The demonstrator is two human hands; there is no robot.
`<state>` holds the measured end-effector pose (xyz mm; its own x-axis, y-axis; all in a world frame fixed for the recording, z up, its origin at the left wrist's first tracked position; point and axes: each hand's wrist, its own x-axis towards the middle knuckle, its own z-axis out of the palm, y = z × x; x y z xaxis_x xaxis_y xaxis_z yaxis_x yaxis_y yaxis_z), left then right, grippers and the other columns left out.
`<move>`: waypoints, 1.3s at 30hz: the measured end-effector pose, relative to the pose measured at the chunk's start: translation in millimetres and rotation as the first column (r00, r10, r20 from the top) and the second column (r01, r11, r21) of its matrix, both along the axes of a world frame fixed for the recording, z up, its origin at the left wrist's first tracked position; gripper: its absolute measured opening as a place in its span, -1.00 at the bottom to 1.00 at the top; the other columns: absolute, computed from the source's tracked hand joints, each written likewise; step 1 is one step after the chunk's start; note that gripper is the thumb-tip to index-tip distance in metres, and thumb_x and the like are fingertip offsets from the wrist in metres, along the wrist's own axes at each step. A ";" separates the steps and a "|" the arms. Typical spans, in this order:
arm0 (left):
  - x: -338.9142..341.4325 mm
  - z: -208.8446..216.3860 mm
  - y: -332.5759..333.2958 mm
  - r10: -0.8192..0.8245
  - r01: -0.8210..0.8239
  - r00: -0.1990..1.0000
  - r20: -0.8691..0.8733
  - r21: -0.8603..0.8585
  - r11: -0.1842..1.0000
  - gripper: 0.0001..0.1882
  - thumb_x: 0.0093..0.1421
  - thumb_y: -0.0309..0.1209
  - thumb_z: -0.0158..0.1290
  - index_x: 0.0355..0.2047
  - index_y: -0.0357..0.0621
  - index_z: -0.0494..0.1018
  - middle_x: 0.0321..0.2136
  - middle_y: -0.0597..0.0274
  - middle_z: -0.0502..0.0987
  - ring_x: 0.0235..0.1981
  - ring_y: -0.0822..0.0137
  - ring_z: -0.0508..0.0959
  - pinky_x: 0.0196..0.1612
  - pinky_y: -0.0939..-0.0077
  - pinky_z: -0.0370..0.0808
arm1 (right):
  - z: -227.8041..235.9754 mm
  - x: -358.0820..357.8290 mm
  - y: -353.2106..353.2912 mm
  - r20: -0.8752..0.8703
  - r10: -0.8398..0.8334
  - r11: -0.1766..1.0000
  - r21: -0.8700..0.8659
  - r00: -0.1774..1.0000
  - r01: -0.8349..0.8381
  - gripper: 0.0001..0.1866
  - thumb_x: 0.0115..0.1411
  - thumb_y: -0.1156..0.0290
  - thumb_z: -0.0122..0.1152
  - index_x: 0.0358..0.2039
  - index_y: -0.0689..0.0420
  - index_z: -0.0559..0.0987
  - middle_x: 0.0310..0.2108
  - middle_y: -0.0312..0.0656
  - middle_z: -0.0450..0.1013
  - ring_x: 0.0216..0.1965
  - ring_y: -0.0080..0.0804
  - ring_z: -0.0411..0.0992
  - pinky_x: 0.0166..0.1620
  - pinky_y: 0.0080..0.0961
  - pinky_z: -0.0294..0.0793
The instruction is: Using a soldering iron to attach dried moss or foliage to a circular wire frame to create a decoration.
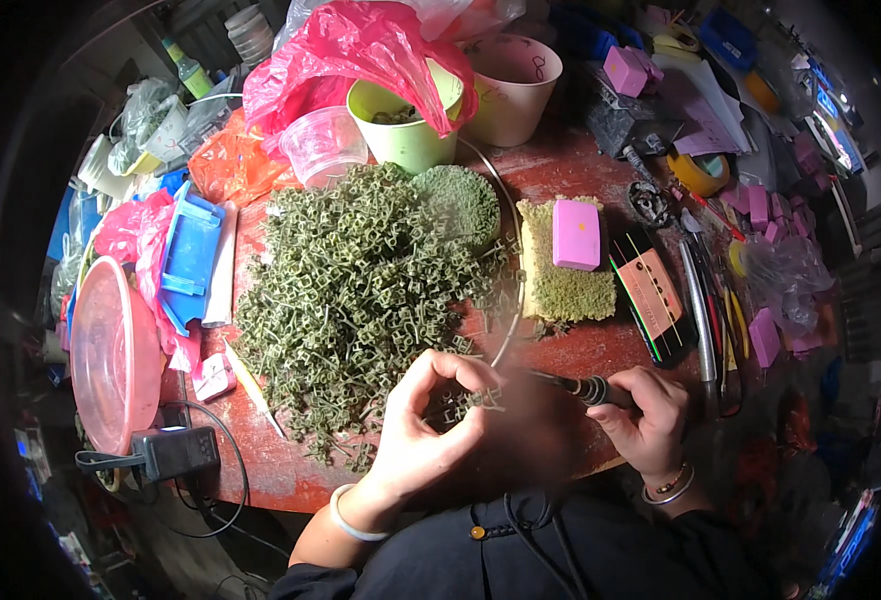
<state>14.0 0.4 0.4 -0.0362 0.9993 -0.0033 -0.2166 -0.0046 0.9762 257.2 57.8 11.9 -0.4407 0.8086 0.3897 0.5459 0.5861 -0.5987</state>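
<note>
My left hand (426,415) is closed, thumb and forefinger pinching a small olive-green openwork piece (487,399). My right hand (649,415) wraps its fingers round the dark grip of a pen-like tool (593,389); its thin shaft points left toward the pinched piece, and the tip is blurred. A large heap of similar small green pieces (351,290) lies on the red worn table (306,490), just beyond my left hand. Past the gap between my hands sits a yellow-green sponge-like block (571,290) with a pink block (577,234) on it.
A light green bucket (401,145) and a pale bucket (511,90) stand behind the heap. A pink basin (113,355) and a black power adapter (176,455) are at left. Right of the sponge-like block lie a black-and-pink box (651,300), pliers (736,325) and tape (699,175).
</note>
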 end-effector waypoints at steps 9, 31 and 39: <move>-1.3 2.7 0.1 0.000 -0.001 0.996 -0.085 -0.007 1.000 -0.79 0.09 -0.63 0.05 -0.24 -0.22 0.37 -0.21 0.19 0.49 -0.10 0.39 0.49 0.07 0.49 0.39 | 7.5 1.0 -2.0 0.012 0.016 1.000 -0.011 1.000 -0.016 -0.57 0.09 0.06 0.41 -0.49 0.20 0.51 -0.66 -0.30 0.36 -0.73 -0.56 0.29 -0.66 -0.58 0.21; -2.3 -10.9 -0.8 -0.027 0.026 0.993 -0.114 -0.007 1.000 -0.80 0.12 -0.66 0.05 -0.26 -0.22 0.35 -0.19 0.09 0.51 -0.21 0.42 0.52 -0.14 0.51 0.53 | 11.0 2.4 -6.3 0.137 0.050 0.998 0.025 0.989 -0.054 -0.56 0.01 0.05 0.47 -0.50 0.15 0.49 -0.67 -0.28 0.36 -0.70 -0.39 0.38 -0.63 -0.43 0.30; -3.1 -11.0 -0.4 -0.017 0.020 0.985 -0.169 0.017 1.000 -0.82 0.12 -0.63 0.07 -0.27 -0.22 0.36 -0.19 0.09 0.51 -0.21 0.42 0.52 -0.15 0.51 0.52 | 9.6 1.7 -6.8 0.170 0.044 0.998 0.031 0.985 -0.050 -0.56 0.01 0.03 0.46 -0.51 0.13 0.49 -0.66 -0.28 0.37 -0.69 -0.36 0.39 -0.62 -0.42 0.32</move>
<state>10.9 0.0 -10.6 -0.0163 0.9997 0.0199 -0.0489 -0.0207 0.9986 258.9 51.1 21.5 -0.5400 0.7723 0.3346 0.6085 0.6329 -0.4788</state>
